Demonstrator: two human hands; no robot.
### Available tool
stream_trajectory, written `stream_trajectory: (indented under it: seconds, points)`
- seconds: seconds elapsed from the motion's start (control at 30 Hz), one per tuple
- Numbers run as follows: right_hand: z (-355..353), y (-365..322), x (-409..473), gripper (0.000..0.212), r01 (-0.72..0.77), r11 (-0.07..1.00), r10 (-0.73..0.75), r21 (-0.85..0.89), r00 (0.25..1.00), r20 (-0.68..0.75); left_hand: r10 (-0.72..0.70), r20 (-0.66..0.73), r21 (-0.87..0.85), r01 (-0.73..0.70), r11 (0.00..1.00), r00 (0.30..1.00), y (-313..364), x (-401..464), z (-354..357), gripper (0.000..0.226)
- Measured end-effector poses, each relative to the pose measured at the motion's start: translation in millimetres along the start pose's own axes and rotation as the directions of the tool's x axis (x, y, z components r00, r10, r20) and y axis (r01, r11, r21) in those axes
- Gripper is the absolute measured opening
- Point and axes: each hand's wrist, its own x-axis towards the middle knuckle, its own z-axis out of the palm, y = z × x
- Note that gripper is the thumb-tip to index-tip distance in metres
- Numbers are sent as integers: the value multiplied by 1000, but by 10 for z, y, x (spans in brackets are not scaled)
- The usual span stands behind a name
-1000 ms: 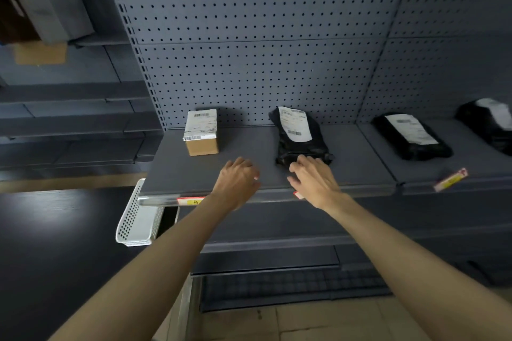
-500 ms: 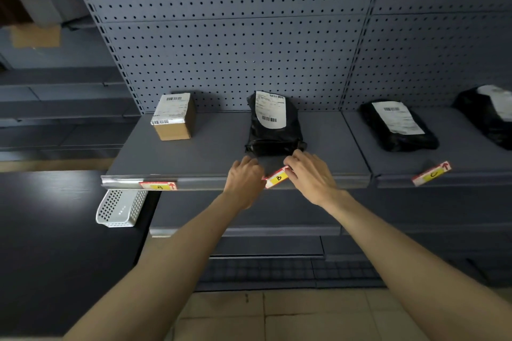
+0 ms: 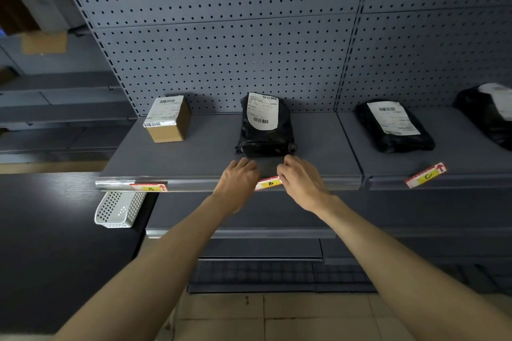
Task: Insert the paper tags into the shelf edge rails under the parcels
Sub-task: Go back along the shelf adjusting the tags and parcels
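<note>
A paper tag marked B (image 3: 269, 183), red, white and yellow, lies along the shelf edge rail (image 3: 194, 184) just below a black parcel (image 3: 264, 126). My left hand (image 3: 237, 183) holds its left end and my right hand (image 3: 300, 181) holds its right end. Tag A (image 3: 149, 188) sits in the rail under a small cardboard box (image 3: 167, 119). Tag C (image 3: 426, 175) lies tilted on the shelf front below a second black parcel (image 3: 393, 126).
A third black parcel (image 3: 490, 113) shows at the far right edge. A white perforated basket (image 3: 119, 209) hangs below the shelf's left end. A pegboard wall (image 3: 221, 36) backs the shelf, with lower shelves (image 3: 249, 232) and tiled floor beneath.
Both hands brought tag B from the shelf surface down to the rail edge. The tag went from tilted to nearly level between my fingers.
</note>
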Motion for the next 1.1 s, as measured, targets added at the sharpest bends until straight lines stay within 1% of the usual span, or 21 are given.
stream_trajectory:
  seconds: [0.17,0.4,0.47,0.53,0.6,0.73,0.8,0.87,1.0,1.1]
  points:
    - [83,6,-90,9,-37,999,38,-13,998,52,57,11,50,-58,997,998,14,25,-68,21]
    - [115,-58,-63,9,-99,992,107,-77,987,120,19,99,35,-22,999,995,57,57,-17,29]
    - [63,-41,-77,7,-89,993,98,-74,987,126,-6,51,13,6,1000,999,42,55,-33,25]
    - [-35,3,-125,16,-89,995,93,-42,990,104,-16,-3,-92,16,996,1000,32,59,-85,9]
    - [-166,99,-187,27,-100,994,102,-36,992,79,-33,-59,-194,21,981,998,53,104,-194,18]
    - [-456,408,-342,39,-159,986,162,-58,985,56,-55,-135,-258,19,966,989,242,329,-467,28]
    - [-609,605,-451,42,-185,980,189,-79,981,46,-82,-161,-314,28,949,984,425,474,-593,31]
    - [-761,842,-576,43,-216,972,220,-94,975,35,-85,-181,-331,21,944,980,651,624,-701,35]
    - [-1016,1385,-823,41,-249,959,254,-134,967,27,-48,-176,-312,-10,950,983,1154,932,-843,38]
    - [-1130,1828,-980,41,-232,962,237,-146,971,24,-61,-170,-320,4,947,984,1580,1126,-904,37]
